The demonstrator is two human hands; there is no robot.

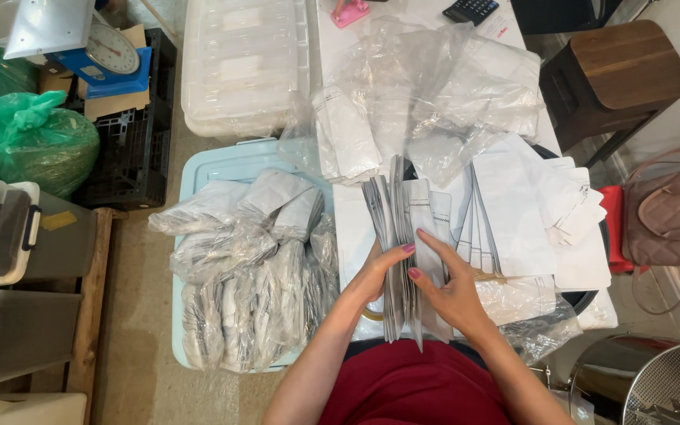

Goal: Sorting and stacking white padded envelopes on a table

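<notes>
A thick stack of flat white pouches (pixel 399 236) stands on edge in front of me. My left hand (pixel 377 270) grips the stack from its left side, thumb over the top edges. My right hand (pixel 449 285) presses against the stack's right side, fingers spread among the pouches. More white pouches (pixel 529 212) lie fanned out to the right on the white table (pixel 600 311). Bundles of pouches wrapped in clear plastic (pixel 245 267) are piled on a pale blue bin lid (pixel 222 161) to the left.
Loose clear plastic bags (pixel 450 86) cover the table's far side. A clear storage box (pixel 238 63) and a blue scale (pixel 108 55) stand behind. A wooden stool (pixel 623 75), a beige handbag (pixel 674 212) and a steel pot (pixel 655 386) are right. Green bags (pixel 25 138) sit left.
</notes>
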